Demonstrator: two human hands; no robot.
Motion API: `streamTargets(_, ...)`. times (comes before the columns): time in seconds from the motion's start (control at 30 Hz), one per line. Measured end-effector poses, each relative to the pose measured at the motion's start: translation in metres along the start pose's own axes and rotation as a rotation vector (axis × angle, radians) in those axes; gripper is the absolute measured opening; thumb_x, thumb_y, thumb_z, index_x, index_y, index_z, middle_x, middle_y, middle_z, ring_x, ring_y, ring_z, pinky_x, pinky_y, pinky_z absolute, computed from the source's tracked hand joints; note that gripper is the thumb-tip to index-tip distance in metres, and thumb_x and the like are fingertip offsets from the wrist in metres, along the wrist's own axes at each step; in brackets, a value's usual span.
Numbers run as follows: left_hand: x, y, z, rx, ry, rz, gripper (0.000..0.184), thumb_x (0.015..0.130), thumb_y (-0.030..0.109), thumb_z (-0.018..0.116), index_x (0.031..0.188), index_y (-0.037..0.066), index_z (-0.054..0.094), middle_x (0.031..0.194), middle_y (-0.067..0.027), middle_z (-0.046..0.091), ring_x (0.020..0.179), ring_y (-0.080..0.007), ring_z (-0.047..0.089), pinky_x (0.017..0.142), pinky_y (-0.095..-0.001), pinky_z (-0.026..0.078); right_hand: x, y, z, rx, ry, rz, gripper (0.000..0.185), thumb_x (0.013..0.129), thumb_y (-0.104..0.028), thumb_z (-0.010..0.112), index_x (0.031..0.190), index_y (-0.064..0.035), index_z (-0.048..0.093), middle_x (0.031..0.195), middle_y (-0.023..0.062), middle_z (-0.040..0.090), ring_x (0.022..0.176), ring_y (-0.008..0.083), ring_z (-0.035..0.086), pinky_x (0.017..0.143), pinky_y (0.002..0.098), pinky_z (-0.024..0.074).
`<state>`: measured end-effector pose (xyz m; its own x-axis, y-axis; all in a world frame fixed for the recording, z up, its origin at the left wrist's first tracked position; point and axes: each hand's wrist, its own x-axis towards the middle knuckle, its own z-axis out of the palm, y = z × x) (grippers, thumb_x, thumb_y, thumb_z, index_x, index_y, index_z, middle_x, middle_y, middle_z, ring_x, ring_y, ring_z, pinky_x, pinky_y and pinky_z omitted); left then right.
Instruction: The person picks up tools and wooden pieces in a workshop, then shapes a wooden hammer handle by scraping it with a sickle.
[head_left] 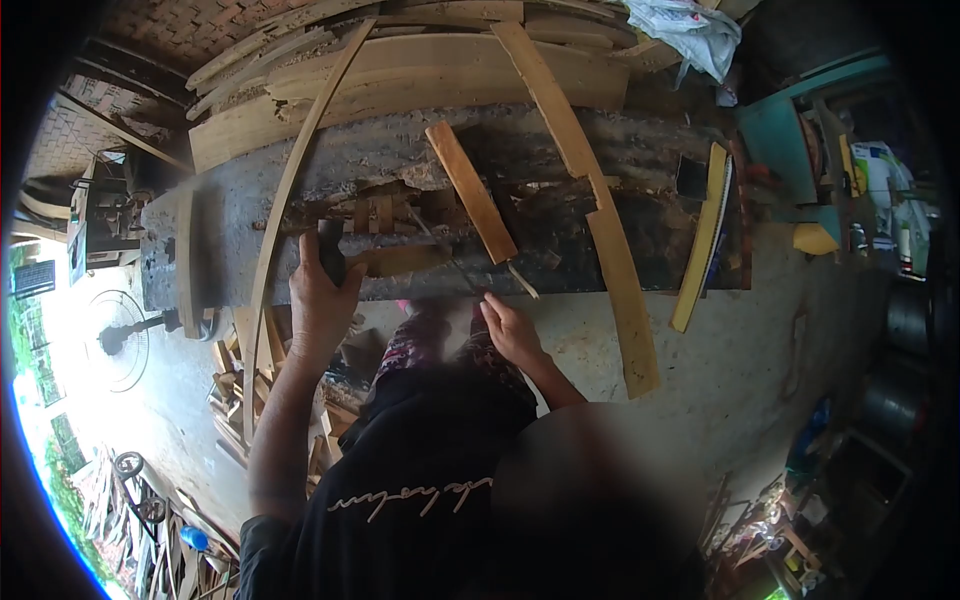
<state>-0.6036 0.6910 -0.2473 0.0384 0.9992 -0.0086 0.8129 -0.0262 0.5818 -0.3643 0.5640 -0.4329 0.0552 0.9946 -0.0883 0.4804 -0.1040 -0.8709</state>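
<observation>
My left hand (318, 305) is on the workbench's near side, thumb and fingers closed round a dark, rounded block-like object (331, 252). That object sits at the left end of a short flat wooden piece (405, 261) lying on the bench. My right hand (512, 332), at the bench's front edge, grips the near end of a thin, dark, rod-like tool (456, 262). The tool slants up and left across the wooden piece; its exact kind is unclear. Beyond it lies a reddish-brown wooden block (470, 193), apart from both hands.
The dark, worn workbench (225, 235) carries long wooden strips (310, 150) and a long board (615, 260) overhanging its front. A yellow-edged saw-like strip (703, 240) lies at right. Planks (430, 75) are stacked behind. Offcuts (235, 385) and a fan (118, 338) stand lower left.
</observation>
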Motion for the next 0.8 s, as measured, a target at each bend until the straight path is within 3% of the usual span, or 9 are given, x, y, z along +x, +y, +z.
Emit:
streamTargets(0.1, -0.001, 0.001, 0.003, 0.003, -0.026, -0.066, 0.066, 0.078, 0.015, 0.073, 0.13, 0.001, 0.035, 0.094, -0.029, 0.065, 0.092, -0.0482, 0.062, 0.076, -0.0498, 0.051, -0.004, -0.024, -0.008, -0.019, -0.053, -0.118, 0.034, 0.098, -0.028, 0.051, 0.113, -0.0002, 0.063, 0.089, 0.0246, 0.066, 0.084, 0.0423, 0.064, 0.069, 0.0431, 0.0521)
streamTargets(0.17, -0.003, -0.004, 0.003, 0.007, -0.012, -0.069, 0.067, 0.078, 0.015, 0.074, 0.131, 0.001, 0.035, 0.094, -0.0295, 0.064, 0.092, -0.0483, 0.062, 0.076, -0.0501, 0.051, -0.003, -0.007, -0.002, -0.049, -0.078, 0.015, 0.034, 0.098, -0.027, 0.052, 0.114, 0.0005, 0.062, 0.089, 0.0252, 0.067, 0.083, 0.0427, 0.064, 0.07, 0.044, 0.0522)
streamTargets(0.2, -0.004, -0.007, 0.004, 0.009, 0.007, -0.046, 0.068, 0.078, 0.016, 0.074, 0.132, 0.001, 0.035, 0.095, -0.0296, 0.064, 0.091, -0.0484, 0.062, 0.076, -0.0502, 0.051, -0.002, 0.033, 0.016, 0.022, 0.048, -0.047, 0.037, 0.099, -0.029, 0.051, 0.115, 0.0018, 0.061, 0.091, 0.0255, 0.067, 0.085, 0.0428, 0.065, 0.073, 0.0451, 0.0523)
streamTargets(0.4, -0.009, -0.008, 0.002, 0.007, 0.002, -0.094, 0.068, 0.078, 0.016, 0.074, 0.132, 0.002, 0.035, 0.095, -0.03, 0.064, 0.091, -0.0492, 0.062, 0.075, -0.0509, 0.05, -0.001, 0.015, 0.006, 0.044, -0.029, 0.061, 0.038, 0.099, -0.03, 0.052, 0.112, 0.0033, 0.063, 0.097, 0.0264, 0.067, 0.091, 0.0427, 0.065, 0.077, 0.0448, 0.053)
streamTargets(0.5, -0.016, -0.001, 0.001, -0.004, 0.071, -0.019, 0.06, 0.078, 0.016, 0.074, 0.124, 0.002, 0.038, 0.091, -0.0286, 0.064, 0.087, -0.0493, 0.062, 0.072, -0.0516, 0.05, -0.006, 0.021, 0.011, -0.017, -0.057, -0.016, 0.038, 0.099, -0.03, 0.051, 0.114, 0.0033, 0.062, 0.098, 0.0265, 0.067, 0.092, 0.043, 0.065, 0.078, 0.0446, 0.0532)
streamTargets(0.6, -0.026, -0.001, 0.002, -0.028, 0.079, -0.028, 0.05, 0.078, 0.015, 0.073, 0.114, 0.003, 0.04, 0.085, -0.0271, 0.063, 0.084, -0.0508, 0.06, 0.069, -0.051, 0.05, 0.006, 0.052, 0.016, 0.024, -0.028, 0.087, 0.039, 0.099, -0.03, 0.051, 0.116, 0.0042, 0.061, 0.102, 0.0271, 0.066, 0.098, 0.0413, 0.064, 0.082, 0.0429, 0.0523)
streamTargets(0.7, -0.038, -0.009, 0.001, -0.025, 0.137, -0.006, 0.043, 0.08, 0.016, 0.072, 0.106, 0.003, 0.041, 0.079, -0.0229, 0.063, 0.076, -0.0419, 0.065, 0.065, -0.0483, 0.051, 0.008, 0.035, -0.006, -0.007, -0.108, 0.051, 0.041, 0.099, -0.03, 0.051, 0.117, 0.0047, 0.06, 0.103, 0.0275, 0.066, 0.099, 0.0406, 0.064, 0.083, 0.0427, 0.0518)
streamTargets(0.77, -0.046, -0.01, -0.006, -0.338, 0.022, -0.287, 0.038, 0.084, 0.019, 0.072, 0.106, 0.003, 0.045, 0.078, -0.0146, 0.064, 0.07, -0.0254, 0.067, 0.06, -0.0429, 0.052, 0.003, 0.018, -0.026, -0.023, -0.085, 0.004, 0.04, 0.099, -0.03, 0.051, 0.119, 0.0037, 0.059, 0.101, 0.0275, 0.066, 0.098, 0.0408, 0.064, 0.081, 0.0428, 0.0518)
streamTargets(0.8, -0.049, -0.018, -0.009, -0.345, 0.041, -0.297, 0.038, 0.084, 0.019, 0.072, 0.106, 0.003, 0.045, 0.078, -0.0146, 0.064, 0.07, -0.0254, 0.067, 0.06, -0.0429, 0.052, 0.004, 0.01, -0.036, -0.034, -0.065, -0.038, 0.04, 0.099, -0.03, 0.051, 0.122, 0.0026, 0.058, 0.098, 0.0276, 0.066, 0.096, 0.041, 0.064, 0.08, 0.0429, 0.0517)
